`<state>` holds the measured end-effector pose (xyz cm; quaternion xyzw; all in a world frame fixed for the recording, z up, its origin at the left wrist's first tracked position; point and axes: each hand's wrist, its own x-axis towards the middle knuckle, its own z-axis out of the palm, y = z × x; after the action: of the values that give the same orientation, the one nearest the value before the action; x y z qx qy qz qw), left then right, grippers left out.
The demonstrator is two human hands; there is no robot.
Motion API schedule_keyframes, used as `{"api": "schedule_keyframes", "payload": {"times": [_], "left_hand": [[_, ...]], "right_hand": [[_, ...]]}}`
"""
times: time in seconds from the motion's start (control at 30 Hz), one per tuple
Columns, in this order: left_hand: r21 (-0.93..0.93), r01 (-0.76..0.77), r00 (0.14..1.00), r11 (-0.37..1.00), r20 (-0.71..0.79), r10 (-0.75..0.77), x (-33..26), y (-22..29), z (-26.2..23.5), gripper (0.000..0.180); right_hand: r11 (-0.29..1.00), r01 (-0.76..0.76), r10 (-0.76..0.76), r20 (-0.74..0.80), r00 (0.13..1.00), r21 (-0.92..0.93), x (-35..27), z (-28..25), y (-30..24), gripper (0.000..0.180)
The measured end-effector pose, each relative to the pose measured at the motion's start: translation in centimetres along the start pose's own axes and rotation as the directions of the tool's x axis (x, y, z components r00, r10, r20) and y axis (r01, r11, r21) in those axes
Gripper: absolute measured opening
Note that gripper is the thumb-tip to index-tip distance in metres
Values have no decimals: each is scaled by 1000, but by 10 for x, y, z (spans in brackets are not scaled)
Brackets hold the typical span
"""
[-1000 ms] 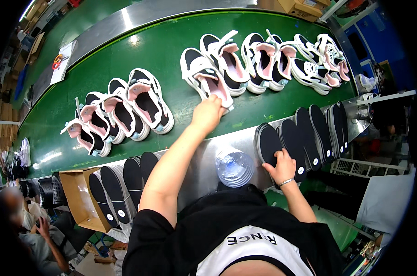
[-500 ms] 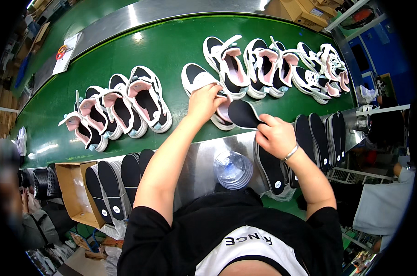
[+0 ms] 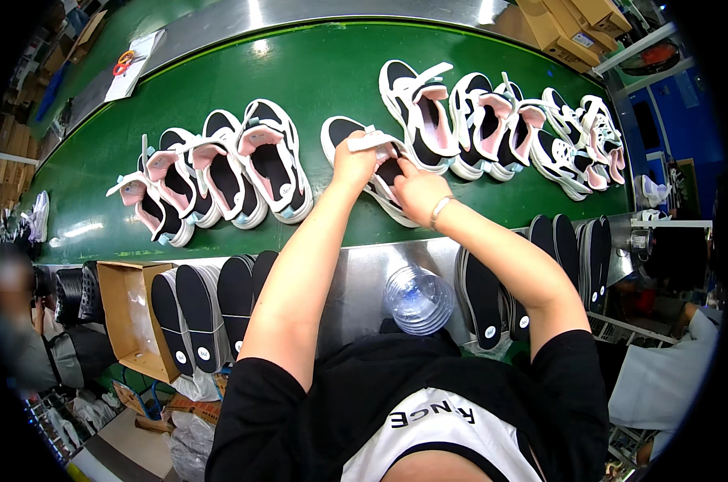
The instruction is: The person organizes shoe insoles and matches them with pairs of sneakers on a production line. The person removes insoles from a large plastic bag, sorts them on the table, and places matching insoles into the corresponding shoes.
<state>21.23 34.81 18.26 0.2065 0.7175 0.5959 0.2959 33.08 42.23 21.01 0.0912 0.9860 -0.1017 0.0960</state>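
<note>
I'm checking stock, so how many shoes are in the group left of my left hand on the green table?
4, side by side: leftmost shoe, second shoe, third shoe, and rightmost shoe, nearest your left hand. They overlap, but each opening shows.

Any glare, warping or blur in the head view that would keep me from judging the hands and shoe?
Head view: glare streaks the far steel strip and spots the green table, clear of the hands; fisheye bends the table's far edge, and the corners go black; left hand, right hand and shoe look fairly sharp; the person at far left is partly blurred.
</note>
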Motion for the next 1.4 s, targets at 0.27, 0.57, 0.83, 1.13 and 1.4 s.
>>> {"api": "schedule_keyframes", "payload": {"times": [0.27,0.57,0.83,1.13,1.4], "left_hand": [[30,-58,997,998,-54,59,-8,8,5,26],[-219,19,997,976,-66,-34,-7,-4,8,24],[-176,-145,986,974,-106,128,-3,-33,10,11],[-319,-55,997,946,-65,36,-11,-12,-1,9],[-13,-61,998,998,-22,60,-11,-7,9,24]], "right_hand": [[988,-28,58,189,980,-155,-43,-48,4,21],[989,77,-64,100,993,-128,22,21,8,13],[984,127,-68,393,917,-124,44,29,4,32],[938,129,19,419,908,-321,46,11,-20,32],[938,203,9,608,794,-280,34,7,5,27]]}}
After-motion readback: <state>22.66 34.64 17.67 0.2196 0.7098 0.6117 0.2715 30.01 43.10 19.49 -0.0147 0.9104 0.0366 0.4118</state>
